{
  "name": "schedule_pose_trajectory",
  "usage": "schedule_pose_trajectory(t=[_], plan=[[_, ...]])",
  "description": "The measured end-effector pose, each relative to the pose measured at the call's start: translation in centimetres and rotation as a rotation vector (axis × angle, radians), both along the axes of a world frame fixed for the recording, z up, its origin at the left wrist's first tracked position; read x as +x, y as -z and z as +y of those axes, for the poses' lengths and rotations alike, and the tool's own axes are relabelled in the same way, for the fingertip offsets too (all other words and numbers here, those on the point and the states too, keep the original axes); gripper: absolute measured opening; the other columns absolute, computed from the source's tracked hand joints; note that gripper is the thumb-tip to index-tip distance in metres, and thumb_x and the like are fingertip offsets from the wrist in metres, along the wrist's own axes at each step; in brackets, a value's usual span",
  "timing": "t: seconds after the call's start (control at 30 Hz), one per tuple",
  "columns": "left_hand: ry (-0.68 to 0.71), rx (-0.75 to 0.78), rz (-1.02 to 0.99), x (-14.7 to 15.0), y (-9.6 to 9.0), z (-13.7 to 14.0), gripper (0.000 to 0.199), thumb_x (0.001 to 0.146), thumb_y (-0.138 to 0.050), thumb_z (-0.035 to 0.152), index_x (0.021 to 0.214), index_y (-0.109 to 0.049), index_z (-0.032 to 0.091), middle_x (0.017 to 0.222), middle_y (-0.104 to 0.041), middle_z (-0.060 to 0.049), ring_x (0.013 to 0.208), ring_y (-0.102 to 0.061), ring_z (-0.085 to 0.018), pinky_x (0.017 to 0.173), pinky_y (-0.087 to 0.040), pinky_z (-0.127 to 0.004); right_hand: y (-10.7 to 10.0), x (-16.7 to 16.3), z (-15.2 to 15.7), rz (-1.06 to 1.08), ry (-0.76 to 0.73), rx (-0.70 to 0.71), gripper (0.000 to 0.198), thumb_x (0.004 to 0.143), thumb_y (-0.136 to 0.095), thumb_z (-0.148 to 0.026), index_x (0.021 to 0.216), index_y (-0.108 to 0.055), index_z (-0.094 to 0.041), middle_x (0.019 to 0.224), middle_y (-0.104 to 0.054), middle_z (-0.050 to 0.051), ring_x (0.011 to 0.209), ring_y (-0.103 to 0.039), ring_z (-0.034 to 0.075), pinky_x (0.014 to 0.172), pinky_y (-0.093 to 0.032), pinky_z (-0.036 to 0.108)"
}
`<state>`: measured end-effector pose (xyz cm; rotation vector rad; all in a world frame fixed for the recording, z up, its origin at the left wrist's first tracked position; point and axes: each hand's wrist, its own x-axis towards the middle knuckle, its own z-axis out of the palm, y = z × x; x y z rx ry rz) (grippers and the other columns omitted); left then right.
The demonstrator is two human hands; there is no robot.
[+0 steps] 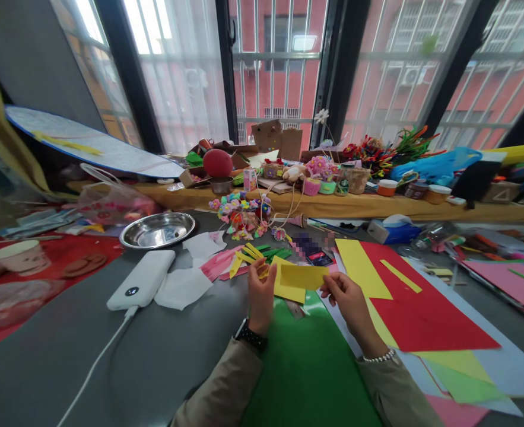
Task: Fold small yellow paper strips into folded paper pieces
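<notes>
- Grey tabletop (186,362) spreads left of one green sheet (308,367).
- One yellow paper (305,277) near its far edge.
- Right hand (346,299) pinches one end; left hand (260,296) half-curled opposite, hold unclear.

The single view looks from the person's head, facing forward and down over the table (83,356) toward the windows (275,59) at 12 o'clock. The sleeves (226,385) are nearest the lens, entering from 7 and 5 o'clock. The left hand (262,293) at 6 and the right hand (348,299) at 4 come next, close by. The ledge (177,196) lies farther off, and the window frames (130,71) lean outward toward 10 and 2 o'clock.
</notes>
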<state>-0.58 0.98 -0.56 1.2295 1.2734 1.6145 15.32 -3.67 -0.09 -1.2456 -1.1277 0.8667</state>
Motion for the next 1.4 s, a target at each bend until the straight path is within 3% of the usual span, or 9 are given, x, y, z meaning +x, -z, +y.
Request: schedule_pose_trajectory(t=[0.07, 0.2, 0.3, 0.63, 0.8, 0.97, 1.07, 1.23, 1.4], plan=[[-0.001, -0.013, -0.066, 0.0, -0.1, 0.0, 0.035, 0.07, -0.046, 0.039, 0.096, -0.044, 0.015, 0.099, -0.049, -0.009, 0.088, -0.049, -0.016, 0.072, -0.04, -0.026, 0.0, -0.2, 0.0, 0.156, -0.01, -0.037, 0.021, 0.068, -0.053, -0.037, 0.068, -0.046, -0.017, 0.062, -0.058, 0.001, 0.054, -0.054, 0.011, 0.043, -0.036, 0.019], [0.419, -0.031, 0.092, 0.7, -0.5, -0.7, 0.031, 0.06, -0.058, 0.037, 0.08, -0.055, 0.013, 0.083, -0.058, -0.008, 0.074, -0.055, -0.016, 0.063, -0.044, -0.025, 0.2, -0.7, 0.1, 0.33, -0.11, -0.13, 0.02, 0.064, -0.059, -0.033, 0.069, -0.049, -0.017, 0.069, -0.061, 0.002, 0.06, -0.056, 0.01, 0.048, -0.039, 0.018], [0.57, 0.034, 0.241, 1.0, -0.6, -1.2, 0.026, 0.057, -0.06, 0.036, 0.072, -0.061, 0.014, 0.074, -0.061, -0.006, 0.071, -0.056, -0.017, 0.063, -0.043, -0.025, 0.6, -0.9, 0.3, 0.281, -0.187, -0.126, 0.019, 0.063, -0.06, -0.032, 0.065, -0.051, -0.016, 0.054, -0.054, -0.004, 0.048, -0.049, 0.006, 0.044, -0.035, 0.016], [0.531, -0.102, 0.185, 0.6, -1.0, -1.2, 0.027, 0.06, -0.056, 0.039, 0.057, -0.061, 0.012, 0.054, -0.06, -0.001, 0.054, -0.053, -0.012, 0.05, -0.039, -0.02, 0.1, -0.9, -0.3, -0.104, -0.39, -0.156, 0.024, 0.064, -0.056, -0.035, 0.074, -0.061, -0.014, 0.061, -0.058, -0.001, 0.054, -0.049, 0.01, 0.049, -0.036, 0.02], [0.487, -0.108, 0.193, 0.5, -0.9, -1.1, 0.027, 0.059, -0.057, 0.038, 0.052, -0.058, 0.012, 0.051, -0.057, 0.0, 0.051, -0.051, -0.011, 0.049, -0.037, -0.019, 0.0, -0.8, -0.3, -0.203, -0.366, -0.129, 0.025, 0.067, -0.053, -0.037, 0.068, -0.06, -0.013, 0.057, -0.056, -0.001, 0.051, -0.049, 0.011, 0.048, -0.037, 0.021], [0.469, -0.149, 0.035, 0.5, -0.5, -0.7, 0.026, 0.06, -0.056, 0.037, 0.053, -0.051, 0.012, 0.049, -0.053, 0.002, 0.05, -0.051, -0.01, 0.05, -0.039, -0.019, -0.3, -0.8, -0.2, -0.16, -0.139, 0.076, 0.028, 0.076, -0.039, -0.037, 0.089, -0.052, -0.016, 0.075, -0.059, 0.005, 0.061, -0.054, 0.013, 0.054, -0.044, 0.024], [0.439, -0.116, -0.011, 0.7, -0.6, -0.8, 0.024, 0.061, -0.056, 0.035, 0.057, -0.051, 0.013, 0.05, -0.051, 0.003, 0.05, -0.051, -0.009, 0.051, -0.041, -0.02, -0.3, -1.0, -0.4, -0.307, -0.123, 0.22, 0.029, 0.076, -0.041, -0.03, 0.103, -0.046, -0.02, 0.096, -0.055, 0.007, 0.078, -0.054, 0.015, 0.06, -0.046, 0.027], [0.466, -0.104, 0.002, 0.8, -0.6, -1.0, 0.024, 0.062, -0.055, 0.037, 0.061, -0.052, 0.013, 0.054, -0.053, 0.002, 0.054, -0.053, -0.011, 0.053, -0.042, -0.021, 0.3, -0.9, -0.2, -0.643, -0.151, 0.353, 0.018, 0.074, -0.045, -0.023, 0.084, -0.06, -0.025, 0.091, -0.054, 0.006, 0.087, -0.05, 0.019, 0.071, -0.044, 0.033], [0.484, -0.07, 0.057, 0.8, -0.3, -0.9, 0.024, 0.062, -0.056, 0.037, 0.06, -0.053, 0.013, 0.054, -0.055, 0.002, 0.052, -0.053, -0.01, 0.051, -0.041, -0.02, 0.1, -0.7, -0.2, -0.652, -0.155, 0.348, 0.014, 0.072, -0.051, -0.025, 0.078, -0.063, -0.025, 0.083, -0.056, 0.005, 0.08, -0.052, 0.018, 0.07, -0.044, 0.032]])
